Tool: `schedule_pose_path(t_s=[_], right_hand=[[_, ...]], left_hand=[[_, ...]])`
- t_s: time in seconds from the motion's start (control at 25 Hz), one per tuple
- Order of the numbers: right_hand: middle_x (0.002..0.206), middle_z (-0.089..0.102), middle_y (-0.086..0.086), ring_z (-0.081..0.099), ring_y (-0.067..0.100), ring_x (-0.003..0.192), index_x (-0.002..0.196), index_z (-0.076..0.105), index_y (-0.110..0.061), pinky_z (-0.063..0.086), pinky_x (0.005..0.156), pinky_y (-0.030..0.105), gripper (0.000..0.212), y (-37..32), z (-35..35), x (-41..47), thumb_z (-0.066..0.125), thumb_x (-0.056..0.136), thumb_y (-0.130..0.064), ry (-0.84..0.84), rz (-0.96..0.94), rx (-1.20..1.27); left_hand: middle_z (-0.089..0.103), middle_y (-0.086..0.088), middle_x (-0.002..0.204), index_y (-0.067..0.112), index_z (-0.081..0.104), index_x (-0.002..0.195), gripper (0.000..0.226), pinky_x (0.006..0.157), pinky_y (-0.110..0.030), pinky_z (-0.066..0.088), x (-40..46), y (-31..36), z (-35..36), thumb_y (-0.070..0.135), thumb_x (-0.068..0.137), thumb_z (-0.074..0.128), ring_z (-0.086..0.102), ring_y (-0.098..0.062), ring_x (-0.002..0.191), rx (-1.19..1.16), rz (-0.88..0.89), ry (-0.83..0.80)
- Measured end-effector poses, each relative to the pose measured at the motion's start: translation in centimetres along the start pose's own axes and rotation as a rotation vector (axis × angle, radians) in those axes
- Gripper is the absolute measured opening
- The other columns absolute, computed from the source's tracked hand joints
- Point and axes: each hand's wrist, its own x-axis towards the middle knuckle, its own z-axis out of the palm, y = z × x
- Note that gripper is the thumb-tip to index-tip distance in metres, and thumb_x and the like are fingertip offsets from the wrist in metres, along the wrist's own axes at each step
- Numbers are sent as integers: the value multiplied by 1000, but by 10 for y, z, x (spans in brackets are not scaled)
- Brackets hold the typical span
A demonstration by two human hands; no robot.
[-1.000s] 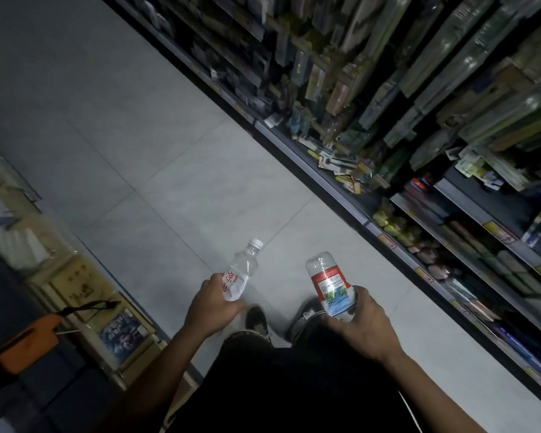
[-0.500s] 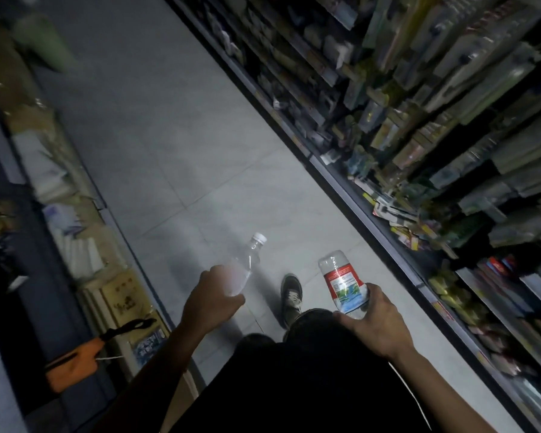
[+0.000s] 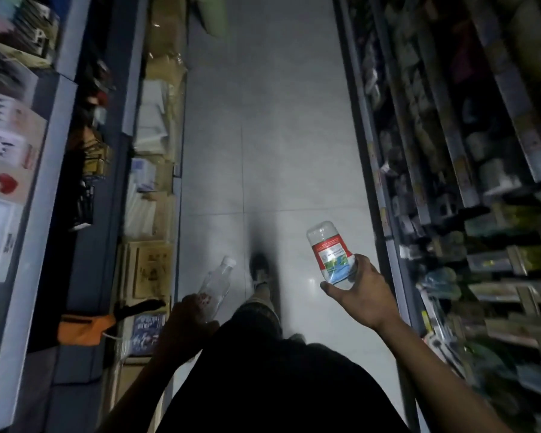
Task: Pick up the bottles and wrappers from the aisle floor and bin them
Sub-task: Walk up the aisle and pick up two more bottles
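A dimly lit shop aisle of pale grey floor tiles (image 3: pixel 263 126) runs between a left shelving unit (image 3: pixel 60 170) stacked with boxed goods and crowded right shelves (image 3: pixel 450 151).

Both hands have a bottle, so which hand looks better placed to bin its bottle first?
Probably the right hand: it holds the red-labelled bottle raised and out front, while the left hand holds the clear bottle low beside the body. No bin is in view, so this is tentative.
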Motion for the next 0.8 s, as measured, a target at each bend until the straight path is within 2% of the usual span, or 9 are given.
schedule_pose_path(t_s=[0.28,0.48,0.64,0.72,0.8], right_hand=[[107,66,-7,67,15,92,116,42,-34,59,80,41,81,-83,-43,121,72,57,-80,-20,12,-38],[101,66,-10,67,16,92,111,45,-32,57,82,40,81,-92,-85,181,71,57,-88,25,147,13],[113,68,3,67,29,104,120,47,-23,53,85,37,86,-86,-119,244,78,61,-76,77,271,70],[113,68,7,67,31,102,121,47,-22,52,83,36,79,-84,-141,293,83,65,-65,68,302,87],[111,69,8,68,31,98,117,47,-24,53,81,37,75,-88,-168,348,83,65,-65,73,288,93]], left_hand=[[63,5,101,25,53,116,69,67,-34,55,132,75,-88,54,56,68,64,-13,82,-34,9,-52],[59,2,112,28,50,129,80,80,-35,52,222,184,-154,55,56,70,63,-22,99,21,131,-55],[61,4,110,31,50,126,73,83,-38,55,304,285,-191,53,59,71,65,-23,98,59,226,-16],[62,5,106,30,51,123,70,80,-38,57,347,330,-202,53,61,71,65,-20,93,65,262,4],[61,4,107,26,50,124,69,79,-37,57,382,369,-208,51,65,73,64,-19,94,82,286,23]])
